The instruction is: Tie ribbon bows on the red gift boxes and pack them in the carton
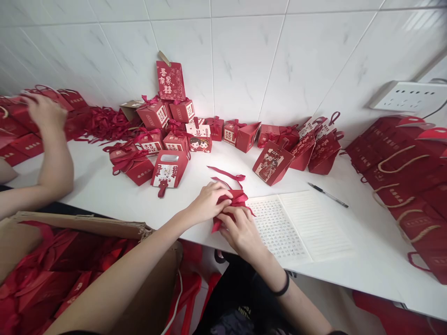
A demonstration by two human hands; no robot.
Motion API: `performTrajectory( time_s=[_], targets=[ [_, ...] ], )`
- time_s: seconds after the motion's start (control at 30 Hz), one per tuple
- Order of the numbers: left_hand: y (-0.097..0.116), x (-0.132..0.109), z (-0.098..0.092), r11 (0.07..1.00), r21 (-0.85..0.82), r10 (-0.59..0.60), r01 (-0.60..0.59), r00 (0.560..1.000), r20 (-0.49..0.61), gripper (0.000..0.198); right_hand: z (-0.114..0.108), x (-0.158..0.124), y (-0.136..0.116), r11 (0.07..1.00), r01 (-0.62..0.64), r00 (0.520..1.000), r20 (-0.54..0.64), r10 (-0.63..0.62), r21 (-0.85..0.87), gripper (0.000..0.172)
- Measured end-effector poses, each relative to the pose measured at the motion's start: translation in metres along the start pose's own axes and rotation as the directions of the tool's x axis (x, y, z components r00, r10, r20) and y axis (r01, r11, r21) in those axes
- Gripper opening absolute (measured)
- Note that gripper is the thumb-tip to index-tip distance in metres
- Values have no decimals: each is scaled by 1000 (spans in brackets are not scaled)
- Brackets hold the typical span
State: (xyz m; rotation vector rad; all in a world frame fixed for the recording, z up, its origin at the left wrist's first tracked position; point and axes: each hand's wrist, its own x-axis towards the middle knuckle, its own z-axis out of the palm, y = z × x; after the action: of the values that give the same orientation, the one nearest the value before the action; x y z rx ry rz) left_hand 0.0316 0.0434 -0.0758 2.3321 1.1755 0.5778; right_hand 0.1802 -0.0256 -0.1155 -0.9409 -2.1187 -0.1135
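Note:
At the table's front edge, my left hand (pixel 209 201) and my right hand (pixel 241 229) meet over a small red gift box, largely covered by my fingers. A shiny red ribbon (pixel 240 199) is tied or looped on top of it, and both hands pinch at this ribbon with fingers closed. Another length of red ribbon (pixel 226 174) lies just behind. Under the box's right side is an open notebook (pixel 279 228) with handwriting on its left page. A black wristband (pixel 284 284) circles my right wrist.
Red gift boxes (pixel 139 167) stand along the tiled wall, some stacked. Another person's hand (pixel 47 114) reaches over red boxes at left. A cardboard carton (pixel 150 260) of ribboned boxes sits below. At right lie a pen (pixel 328 194), red bags (pixel 401 186) and a power strip (pixel 408 97).

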Motion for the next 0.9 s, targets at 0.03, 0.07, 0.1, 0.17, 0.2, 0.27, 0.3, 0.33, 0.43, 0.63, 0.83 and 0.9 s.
performTrajectory(
  time_s=[0.03, 0.07, 0.1, 0.17, 0.2, 0.27, 0.3, 0.33, 0.43, 0.63, 0.83, 0.9],
  targets=[
    [0, 1, 2, 1000, -3, -15, 15, 1000, 13, 10, 5, -2, 1, 1000, -13, 999, -40, 12, -8, 18],
    [0, 1, 3, 1000, -13, -23, 23, 1000, 13, 7, 8, -3, 1, 1000, -14, 998, -68, 14, 5, 19],
    [-1, 0, 5, 999, -29, -27, 27, 1000, 1, 6, 10, -4, 2, 1000, -5, 996, -86, 7, 29, 19],
    [-2, -1, 10, 997, -61, -50, 47, 998, -46, 7, 11, -5, 3, 997, 21, 993, -120, -12, 78, 20],
    [-3, -2, 12, 995, -75, -68, 62, 995, -72, 7, 10, -6, 3, 995, 33, 990, -140, -19, 98, 21],
    [-3, -4, 17, 990, -105, -108, 95, 987, -123, 6, 9, -6, 3, 990, 52, 983, -182, -28, 128, 23],
    [-3, -4, 20, 987, -120, -126, 109, 981, -145, 6, 9, -6, 3, 988, 63, 980, -197, -35, 142, 24],
    [-3, -5, 22, 984, -133, -141, 120, 976, -163, 6, 9, -6, 2, 985, 73, 978, -205, -40, 156, 27],
    [-1, -5, 26, 978, -162, -162, 132, 969, -187, 5, 12, -8, 3, 979, 93, 973, -224, -51, 181, 35],
    [0, -6, 28, 976, -170, -169, 137, 967, -191, 4, 9, -8, 1, 962, 139, 978, -185, -96, 235, 40],
    [0, -7, 29, 978, -163, -157, 127, 969, -189, 5, -13, -6, 30, 894, -204, 942, -167, 290, 400, 40],
    [0, -7, 29, 981, -155, -143, 113, 969, -200, 5, -15, -5, 47, 689, -574, 760, -26, 650, 442, 42]
  ],
)
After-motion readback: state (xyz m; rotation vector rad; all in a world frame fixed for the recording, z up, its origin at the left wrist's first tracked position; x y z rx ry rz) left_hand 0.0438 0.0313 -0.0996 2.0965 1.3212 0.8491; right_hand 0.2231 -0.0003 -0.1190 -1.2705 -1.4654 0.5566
